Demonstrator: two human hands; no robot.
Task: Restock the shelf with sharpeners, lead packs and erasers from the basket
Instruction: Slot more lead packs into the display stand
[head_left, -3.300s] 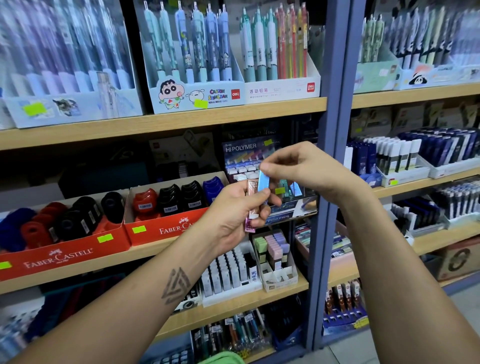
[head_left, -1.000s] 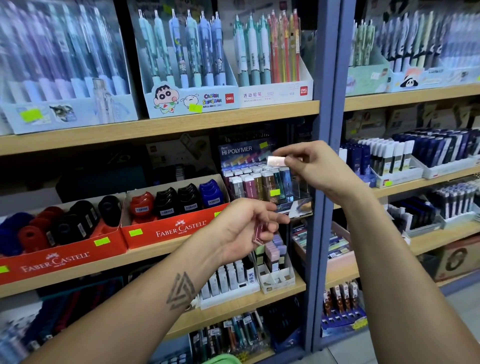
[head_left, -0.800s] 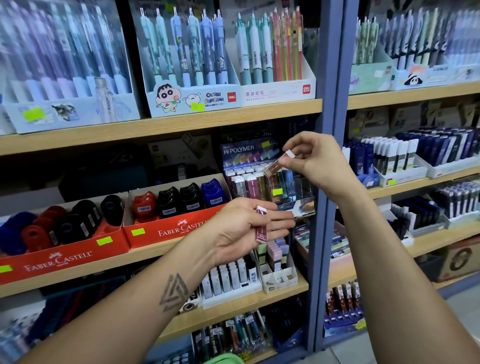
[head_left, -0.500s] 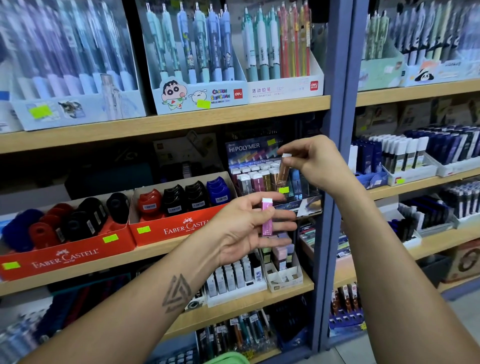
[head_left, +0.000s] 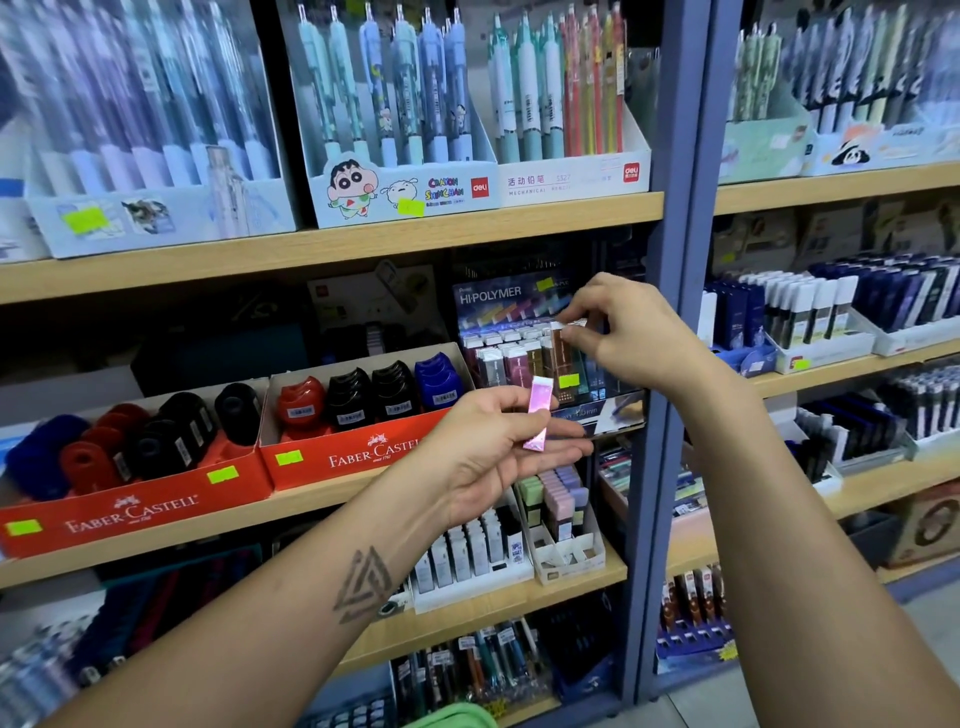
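Brown lead pack (head_left: 562, 347) going into Hi-Polymer display (head_left: 506, 299) – right hand (head_left: 631, 332) pinches it; left hand (head_left: 488, 447) holds pink pack (head_left: 537, 413) – next needs a free slot.

We see a glossy pink plastic lead pack (head_left: 536, 413), shiny plastic sharpeners (head_left: 348, 397) in a matt red cardboard tray (head_left: 358, 457), and a smooth pale wood-look shelf board (head_left: 332, 244).

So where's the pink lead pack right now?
In the head view, near centre, the left hand pinches the pink lead pack upright, just below the Hi-Polymer display and right of the red Faber-Castell box.
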